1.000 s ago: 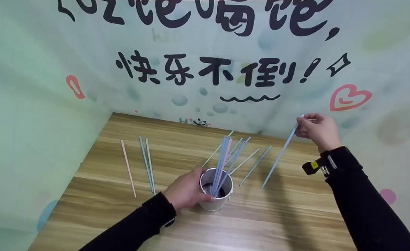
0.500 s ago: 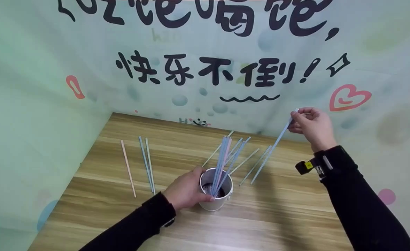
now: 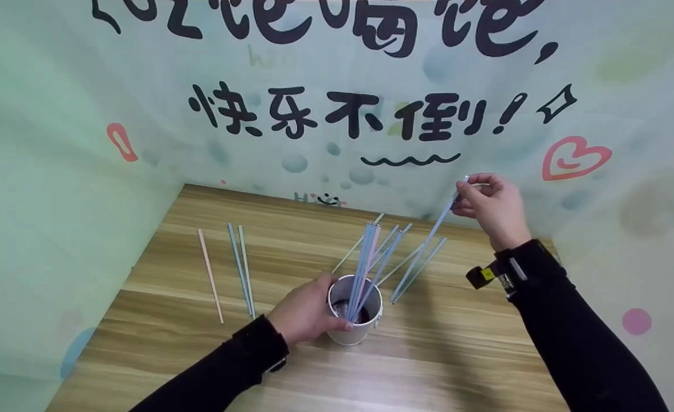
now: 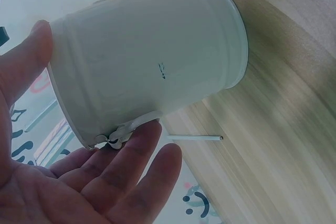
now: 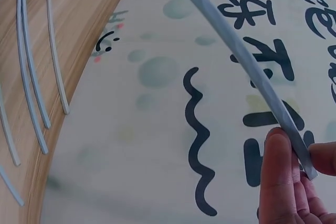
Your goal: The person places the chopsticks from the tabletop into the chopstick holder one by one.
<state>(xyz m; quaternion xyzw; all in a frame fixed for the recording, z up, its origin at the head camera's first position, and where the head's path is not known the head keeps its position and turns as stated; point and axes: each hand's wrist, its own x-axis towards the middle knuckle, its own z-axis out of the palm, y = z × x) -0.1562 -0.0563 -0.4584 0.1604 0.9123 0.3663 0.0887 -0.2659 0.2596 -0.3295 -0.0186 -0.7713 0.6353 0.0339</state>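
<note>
My left hand [image 3: 305, 310] grips a small white bucket [image 3: 353, 336] by its rim. In the left wrist view the thumb lies on one side of the bucket [image 4: 142, 51] and the fingers touch the handle side. Several blue straws and a pink straw [image 3: 364, 269] lean upright inside it. To the right, my right hand [image 3: 496, 210] pinches a blue straw [image 3: 435, 230] near its top end, between thumb and fingers, as the right wrist view shows. That straw slants down to the left, its lower end right of the bucket, in front of a straw lying on the table.
On the wooden table [image 3: 159, 343] a pink straw [image 3: 211, 277] lies at the left, beside a blue straw [image 3: 239, 263] and a pale green straw [image 3: 247, 266]. Several more straws lie behind and right of the bucket. A printed cloth backdrop [image 3: 291, 63] rises at the table's back edge.
My right hand has moved left with the blue straw, bringing its lower end closer to the bucket. The left hand and bucket have stayed in place.
</note>
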